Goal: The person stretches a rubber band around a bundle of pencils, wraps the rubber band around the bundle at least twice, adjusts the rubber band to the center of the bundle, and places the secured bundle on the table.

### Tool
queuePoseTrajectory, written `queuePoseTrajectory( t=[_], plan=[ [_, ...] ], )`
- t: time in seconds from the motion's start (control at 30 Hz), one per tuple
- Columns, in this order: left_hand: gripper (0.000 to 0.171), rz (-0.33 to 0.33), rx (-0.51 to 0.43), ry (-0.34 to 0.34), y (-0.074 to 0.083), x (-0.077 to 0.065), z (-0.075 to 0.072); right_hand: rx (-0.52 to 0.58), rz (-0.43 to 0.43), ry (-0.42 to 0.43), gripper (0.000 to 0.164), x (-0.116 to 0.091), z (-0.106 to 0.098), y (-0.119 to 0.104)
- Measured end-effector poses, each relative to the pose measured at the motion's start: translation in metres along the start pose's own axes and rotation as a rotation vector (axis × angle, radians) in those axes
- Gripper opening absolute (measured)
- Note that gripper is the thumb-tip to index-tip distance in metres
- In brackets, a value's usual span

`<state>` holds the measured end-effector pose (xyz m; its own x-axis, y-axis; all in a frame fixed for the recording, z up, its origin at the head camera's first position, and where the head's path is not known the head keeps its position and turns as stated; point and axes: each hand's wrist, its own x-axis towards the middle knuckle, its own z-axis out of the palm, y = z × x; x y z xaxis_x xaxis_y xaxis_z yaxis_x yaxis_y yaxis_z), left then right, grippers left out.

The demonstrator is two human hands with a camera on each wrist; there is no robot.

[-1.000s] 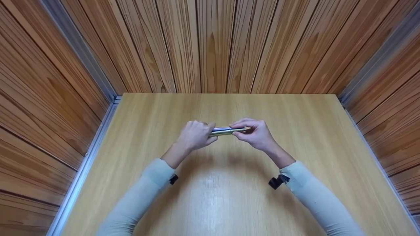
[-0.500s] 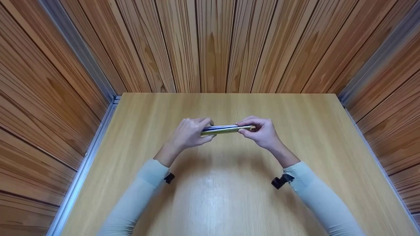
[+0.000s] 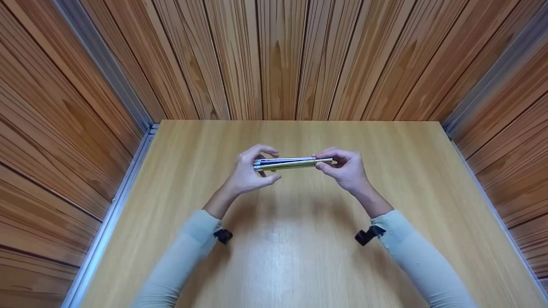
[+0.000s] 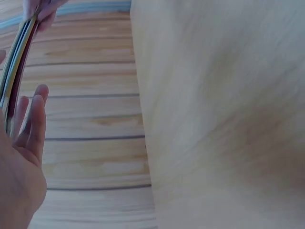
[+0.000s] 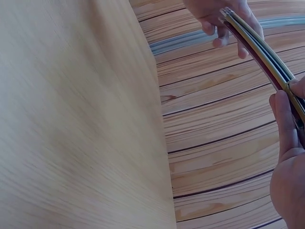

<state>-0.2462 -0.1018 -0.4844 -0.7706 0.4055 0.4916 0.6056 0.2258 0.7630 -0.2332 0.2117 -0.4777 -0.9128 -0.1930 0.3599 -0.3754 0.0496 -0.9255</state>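
A bundle of several pencils, with gold, blue and dark red barrels, lies level in the air above the table. My right hand pinches its right end between thumb and fingers, which cover the tips. In the right wrist view a thin dark band circles the pencils beside the thumb. Around the left end, my left hand is spread in a wide C, thumb below and fingers above. The left wrist view has its fingers loosely extended beside the pencils.
The light wooden table stretches below both hands. Wood-plank walls stand at the back and sides, with grey metal rails along the edges. A small black camera sits on each wrist, the right one hanging inward.
My left hand has loosened from the pencils, its fingers and thumb spreading apart. The right hand has shifted right and slightly away with the bundle, so more of the barrels shows.
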Motion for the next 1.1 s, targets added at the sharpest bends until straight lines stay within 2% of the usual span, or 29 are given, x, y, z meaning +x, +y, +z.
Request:
queuePoseTrajectory(
  t=[0.1,0.2,0.33,0.47,0.6,0.83,1.1],
  plan=[
    [0.048,0.023,-0.022,0.009,-0.002,-0.001,0.006,0.007,0.002,-0.021,0.021,-0.002,0.003,0.002],
    [0.034,0.050,-0.020,0.051,-0.004,-0.001,0.009,0.010,0.001,-0.051,0.022,-0.002,0.005,0.004],
    [0.021,0.046,-0.050,0.089,-0.006,0.000,0.012,0.017,0.000,-0.060,0.022,-0.003,0.006,0.005],
    [0.019,0.008,-0.096,0.116,-0.006,0.001,0.014,0.027,-0.004,-0.060,0.023,-0.003,0.006,0.004],
    [0.018,-0.028,-0.089,0.129,-0.004,0.001,0.014,0.032,-0.018,-0.078,0.029,-0.002,0.004,0.003],
    [0.020,-0.066,-0.092,0.178,-0.005,0.000,0.004,0.052,-0.014,-0.046,0.033,0.002,-0.002,0.002],
    [0.020,-0.088,-0.074,0.137,-0.003,-0.002,0.001,0.037,0.009,-0.039,0.032,0.004,-0.002,0.004]
  ],
)
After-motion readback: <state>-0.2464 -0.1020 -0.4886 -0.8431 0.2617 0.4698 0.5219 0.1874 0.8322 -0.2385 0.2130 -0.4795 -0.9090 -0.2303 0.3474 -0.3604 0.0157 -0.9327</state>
